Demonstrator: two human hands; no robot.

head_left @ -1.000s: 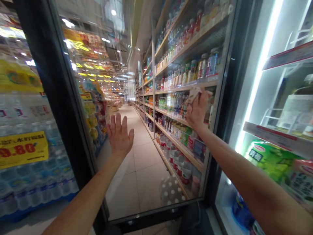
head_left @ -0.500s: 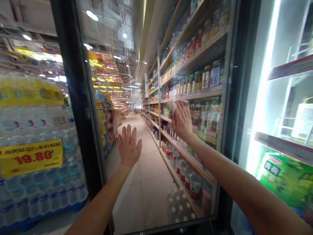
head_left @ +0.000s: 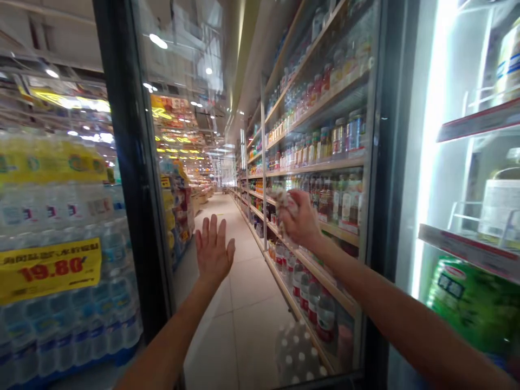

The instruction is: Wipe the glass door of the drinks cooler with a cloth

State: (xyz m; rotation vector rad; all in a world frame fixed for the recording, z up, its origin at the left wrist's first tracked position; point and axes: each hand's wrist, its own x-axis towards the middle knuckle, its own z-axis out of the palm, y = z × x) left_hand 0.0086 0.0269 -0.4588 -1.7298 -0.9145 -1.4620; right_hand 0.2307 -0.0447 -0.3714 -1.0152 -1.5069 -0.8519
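A glass door in a black frame stands in front of me. My left hand lies flat with its fingers stretched against the pane, left of the middle. Further right, my right hand is closed around a crumpled whitish cloth, held at the glass. The cloth bunches out on the left side of that hand, and part of it is hidden by the fingers. Shelves of bottles and a tiled aisle show in the pane.
On the right a lit cooler holds a green package below a shelf edge. On the left stand stacked water bottles with a yellow price sign. The black door frame runs between.
My right hand has gone from nearly flat over the cloth to a tighter, bunched grip, slightly lower on the glass. My left hand stays in place. The view has shifted slightly.
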